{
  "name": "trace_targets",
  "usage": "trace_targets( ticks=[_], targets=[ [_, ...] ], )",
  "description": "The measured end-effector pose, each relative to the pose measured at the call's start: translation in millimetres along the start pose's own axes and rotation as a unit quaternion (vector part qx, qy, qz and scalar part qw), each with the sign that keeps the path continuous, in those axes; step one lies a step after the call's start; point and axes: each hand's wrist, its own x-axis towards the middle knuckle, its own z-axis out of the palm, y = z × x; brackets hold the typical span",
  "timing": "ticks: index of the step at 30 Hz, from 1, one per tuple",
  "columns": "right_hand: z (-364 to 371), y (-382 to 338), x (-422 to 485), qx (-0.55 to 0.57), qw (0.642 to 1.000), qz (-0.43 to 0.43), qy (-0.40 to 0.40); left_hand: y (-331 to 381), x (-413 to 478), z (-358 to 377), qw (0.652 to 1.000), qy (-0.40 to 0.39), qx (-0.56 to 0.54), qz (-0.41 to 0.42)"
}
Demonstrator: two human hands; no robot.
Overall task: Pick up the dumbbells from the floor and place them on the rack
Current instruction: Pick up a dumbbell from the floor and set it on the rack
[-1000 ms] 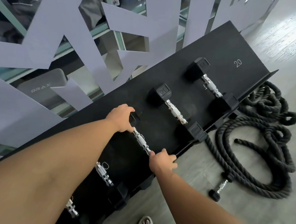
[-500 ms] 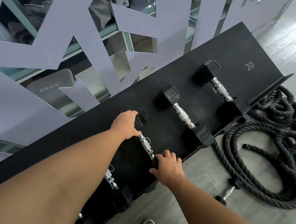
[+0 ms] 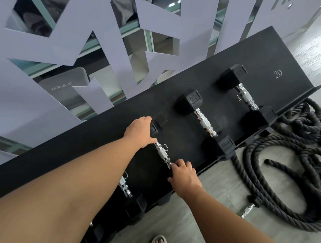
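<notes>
A: At this moment you were at the placing step. The dumbbell (image 3: 161,153) lay on the rack (image 3: 298,59), and your left hand (image 3: 140,132) was wrapped over its far head while your right hand (image 3: 183,175) covered the near head at the front edge. So each grip was clasped on one end of it, and the chrome handle between them was free.

B: And what did the next move call for?

A: I judged that you had to let it settle square in its place, release both hands, then turn to the floor (image 3: 217,189). One small dumbbell (image 3: 249,208) lay there, just beside the coiled rope (image 3: 283,174).

B: Could you read any writing?

A: Yes. The rack showed "20" at its far right end. The neighbour dumbbell (image 3: 202,119) had "15" on its head, seen upside down. Behind the cut-out panel, a grey pad (image 3: 65,84) carried the word "DRAX". The other marks were too small to read.
</notes>
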Motion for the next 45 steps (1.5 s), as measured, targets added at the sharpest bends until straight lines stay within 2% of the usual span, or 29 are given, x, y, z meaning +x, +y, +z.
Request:
trace_targets(
  ticks=[3,5,8,14,19,25,35,40,45],
  targets=[
    [-18,8,-15,-0.018,0.999,0.029,0.007,-5,-12,-16,0.998,-0.039,0.04,0.006],
    [-40,17,-28,-0.026,0.998,0.046,0.018,-5,-27,-30,0.996,-0.038,0.08,0.012],
    [-84,28,-48,-0.055,0.996,0.048,0.045,1,-54,-57,0.996,-0.029,0.081,0.014],
    [-209,50,-90,-0.082,0.991,0.002,0.105,39,-126,-144,0.999,-0.02,0.027,0.001],
    [-300,72,-158,-0.085,0.983,-0.066,0.145,84,-214,-213,0.998,0.034,0.001,-0.044],
    [-349,125,-258,-0.111,0.977,-0.102,0.152,153,-333,-227,0.994,0.064,0.002,-0.09],
    [-335,182,-377,-0.095,0.984,-0.091,0.122,217,-478,-202,0.99,0.076,-0.023,-0.115],
    [-284,217,-427,-0.074,0.989,-0.058,0.115,246,-503,-164,0.993,0.068,-0.03,-0.089],
    [-212,258,-470,-0.079,0.995,-0.003,0.062,280,-527,-82,0.997,0.034,-0.048,-0.045]
  ],
)
